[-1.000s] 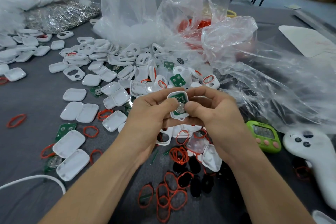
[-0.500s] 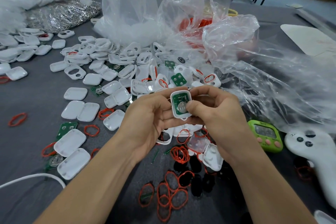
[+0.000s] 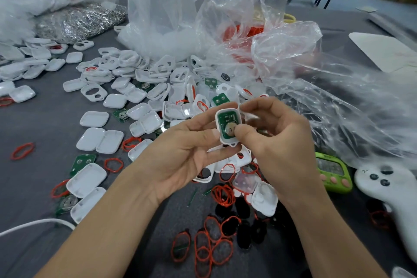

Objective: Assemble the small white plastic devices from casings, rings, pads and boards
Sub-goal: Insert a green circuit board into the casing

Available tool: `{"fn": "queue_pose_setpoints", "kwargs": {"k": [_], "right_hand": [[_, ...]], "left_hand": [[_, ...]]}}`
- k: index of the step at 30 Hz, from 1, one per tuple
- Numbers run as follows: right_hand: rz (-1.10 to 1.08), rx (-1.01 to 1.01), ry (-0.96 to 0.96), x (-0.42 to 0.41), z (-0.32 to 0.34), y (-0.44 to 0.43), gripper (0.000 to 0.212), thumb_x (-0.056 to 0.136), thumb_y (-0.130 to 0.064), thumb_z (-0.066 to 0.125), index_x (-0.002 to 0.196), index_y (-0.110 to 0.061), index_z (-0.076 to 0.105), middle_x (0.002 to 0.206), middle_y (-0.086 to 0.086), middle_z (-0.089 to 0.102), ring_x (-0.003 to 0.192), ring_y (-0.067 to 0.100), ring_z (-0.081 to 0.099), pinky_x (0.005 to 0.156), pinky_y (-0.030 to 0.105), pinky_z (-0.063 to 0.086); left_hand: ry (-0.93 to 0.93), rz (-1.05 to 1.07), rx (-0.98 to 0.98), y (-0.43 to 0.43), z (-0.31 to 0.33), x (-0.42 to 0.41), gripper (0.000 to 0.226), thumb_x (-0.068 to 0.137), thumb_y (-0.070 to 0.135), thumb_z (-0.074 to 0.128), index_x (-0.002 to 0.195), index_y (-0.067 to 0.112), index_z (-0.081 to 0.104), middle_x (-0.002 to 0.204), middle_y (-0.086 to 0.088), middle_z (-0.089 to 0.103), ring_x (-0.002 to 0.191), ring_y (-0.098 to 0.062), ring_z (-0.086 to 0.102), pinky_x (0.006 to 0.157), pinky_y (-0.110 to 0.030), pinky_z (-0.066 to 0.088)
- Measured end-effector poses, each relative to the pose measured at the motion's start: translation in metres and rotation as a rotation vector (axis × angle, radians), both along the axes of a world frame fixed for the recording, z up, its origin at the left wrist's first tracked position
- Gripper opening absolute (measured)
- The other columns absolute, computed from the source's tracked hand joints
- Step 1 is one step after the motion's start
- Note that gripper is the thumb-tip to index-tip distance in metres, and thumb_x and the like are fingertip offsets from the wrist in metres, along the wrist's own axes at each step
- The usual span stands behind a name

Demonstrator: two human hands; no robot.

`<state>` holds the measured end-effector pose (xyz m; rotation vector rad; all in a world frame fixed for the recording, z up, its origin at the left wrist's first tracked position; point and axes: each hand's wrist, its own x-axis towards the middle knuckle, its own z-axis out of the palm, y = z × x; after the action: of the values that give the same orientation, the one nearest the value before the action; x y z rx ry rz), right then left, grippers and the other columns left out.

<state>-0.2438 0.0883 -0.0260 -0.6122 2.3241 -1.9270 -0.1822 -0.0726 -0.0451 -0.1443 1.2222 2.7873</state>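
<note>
Both hands hold one white casing half (image 3: 227,127) above the grey table (image 3: 45,124), open side toward me. A green board with a round silver cell sits inside it. My left hand (image 3: 187,153) grips its left edge with thumb and fingers. My right hand (image 3: 277,140) pinches its right side, thumb pressing on the silver cell. Below lie red rings (image 3: 223,195), black pads (image 3: 244,240) and white casing halves (image 3: 264,201). More white casings (image 3: 137,95) and loose green boards (image 3: 82,162) are spread to the left and behind.
Crumpled clear plastic bags (image 3: 293,56) rise behind and right of my hands. A bag of silver metal parts (image 3: 79,20) lies far left. A green timer (image 3: 331,171) and a white controller (image 3: 392,189) sit at right. A white cable (image 3: 33,224) crosses the lower left.
The casing has been raised slightly and turned more upright toward me. My left thumb has slid off the board to the casing's left edge; my right thumb stays on the cell.
</note>
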Motion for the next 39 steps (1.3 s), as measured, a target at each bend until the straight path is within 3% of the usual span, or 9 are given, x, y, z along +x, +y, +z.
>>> {"fn": "queue_pose_setpoints", "kwargs": {"k": [3,5,7,13,28,39], "right_hand": [[0.039,0.032,0.174,-0.002,0.007,0.007,0.035,0.075,-0.014,0.074,0.099,-0.039,0.075,0.128,-0.022,0.068,0.119,0.004,0.065,0.089,0.03,0.058],[0.079,0.1,0.27,-0.004,0.009,0.012,0.041,0.076,-0.011,0.077,0.1,-0.045,0.077,0.142,-0.025,0.059,0.137,0.001,0.051,0.104,0.032,0.05],[0.071,0.183,0.349,-0.004,0.009,0.014,0.042,0.076,-0.012,0.081,0.097,-0.048,0.077,0.146,-0.027,0.055,0.142,0.0,0.043,0.114,0.033,0.042],[0.016,0.282,0.443,-0.002,0.01,0.013,0.041,0.074,-0.017,0.085,0.098,-0.049,0.076,0.142,-0.026,0.058,0.137,-0.001,0.046,0.11,0.009,0.034],[0.024,0.307,0.521,-0.003,0.008,0.016,0.028,0.067,-0.017,0.094,0.088,-0.032,0.081,0.127,-0.024,0.067,0.127,-0.002,0.052,0.106,0.008,0.035],[0.005,0.281,0.53,-0.002,0.006,0.015,0.018,0.072,-0.02,0.087,0.088,-0.027,0.081,0.126,-0.017,0.07,0.127,0.001,0.054,0.106,0.008,0.035]], "left_hand": [[-0.008,0.001,-0.009,-0.001,0.0,0.0,0.05,0.077,0.005,0.072,0.126,0.013,0.073,0.125,-0.012,0.072,0.111,-0.024,0.071,0.094,-0.039,0.059],[-0.002,-0.006,-0.026,0.0,0.0,0.0,0.048,0.078,0.005,0.072,0.126,0.013,0.073,0.123,-0.012,0.073,0.111,-0.024,0.071,0.094,-0.038,0.059],[0.01,-0.021,-0.047,0.001,0.0,0.0,0.049,0.08,0.005,0.07,0.128,0.013,0.072,0.122,-0.011,0.073,0.11,-0.022,0.072,0.094,-0.037,0.058],[0.016,-0.037,-0.046,0.002,0.0,0.0,0.05,0.078,0.005,0.07,0.128,0.011,0.071,0.12,-0.01,0.074,0.11,-0.02,0.072,0.088,-0.033,0.059],[0.013,-0.039,-0.051,0.002,-0.001,0.001,0.048,0.078,0.006,0.071,0.125,0.013,0.074,0.119,-0.005,0.075,0.107,-0.018,0.073,0.089,-0.034,0.059],[0.009,-0.03,-0.034,0.003,0.001,0.0,0.051,0.077,0.006,0.071,0.128,0.011,0.072,0.121,-0.007,0.074,0.111,-0.02,0.071,0.09,-0.035,0.059]]}}
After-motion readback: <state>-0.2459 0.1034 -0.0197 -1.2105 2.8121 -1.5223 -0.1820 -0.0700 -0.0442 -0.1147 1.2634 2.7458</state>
